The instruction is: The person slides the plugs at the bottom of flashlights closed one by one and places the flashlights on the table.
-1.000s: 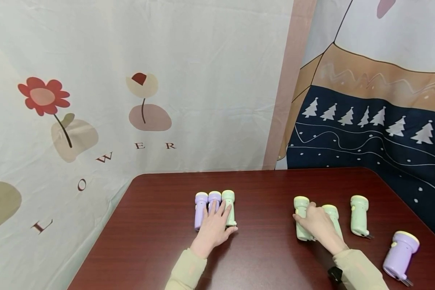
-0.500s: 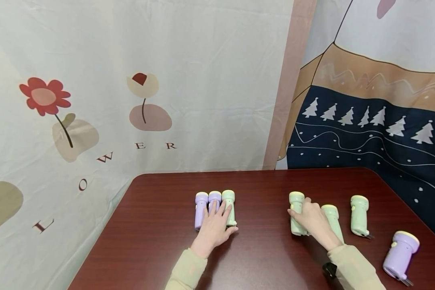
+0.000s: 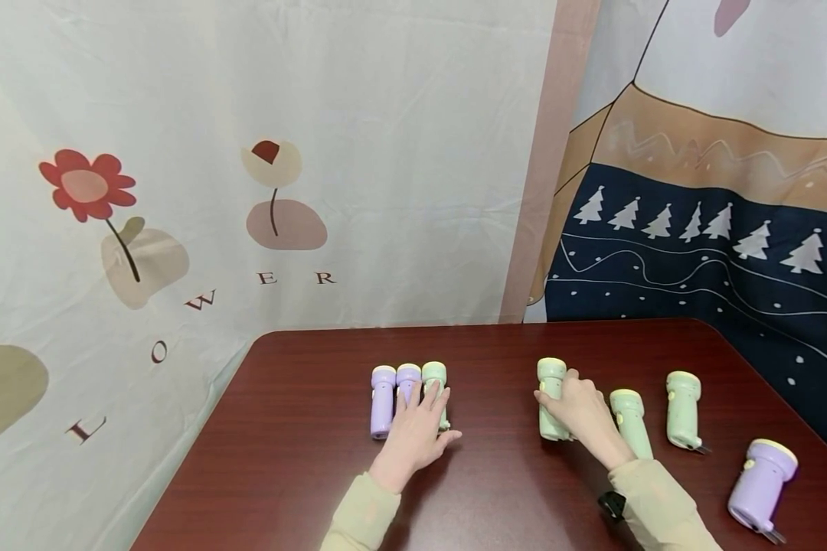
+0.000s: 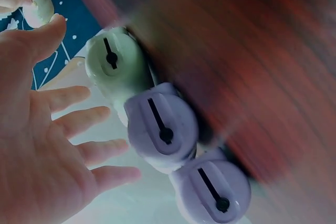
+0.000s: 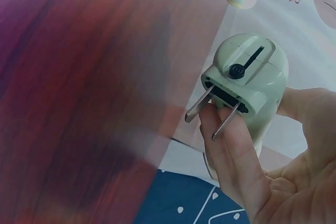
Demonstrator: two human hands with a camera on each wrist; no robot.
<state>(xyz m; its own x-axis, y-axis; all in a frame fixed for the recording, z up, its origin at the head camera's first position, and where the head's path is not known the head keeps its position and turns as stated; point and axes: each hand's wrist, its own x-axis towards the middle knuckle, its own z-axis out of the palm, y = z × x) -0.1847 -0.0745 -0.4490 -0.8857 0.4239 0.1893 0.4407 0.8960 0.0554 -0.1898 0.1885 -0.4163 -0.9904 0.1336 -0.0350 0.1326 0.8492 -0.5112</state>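
In the head view, my right hand [image 3: 586, 413] grips a light green flashlight [image 3: 550, 379] by its body, thumb on the left side. The right wrist view shows that flashlight's end [image 5: 249, 69] with two metal plug prongs [image 5: 227, 121] folded out. My left hand [image 3: 415, 435] reaches with spread, straight fingers over a row of three flashlights. These are a purple flashlight [image 3: 382, 405] on the left, another purple one [image 3: 408, 373] in the middle and a green one [image 3: 434, 373] on the right. In the left wrist view the fingers [image 4: 100, 150] lie beside the row; contact is unclear.
Right of my right hand lie a green flashlight [image 3: 632, 421], partly covered by the arm, and another green one [image 3: 682, 409] with prongs out. A purple flashlight [image 3: 762, 486] is near the right edge of the dark red table [image 3: 496, 490]. Printed cloths hang behind.
My right hand has slid the green flashlight left and a little farther away, toward the row. My left hand has shifted slightly right; the row itself stays in place.
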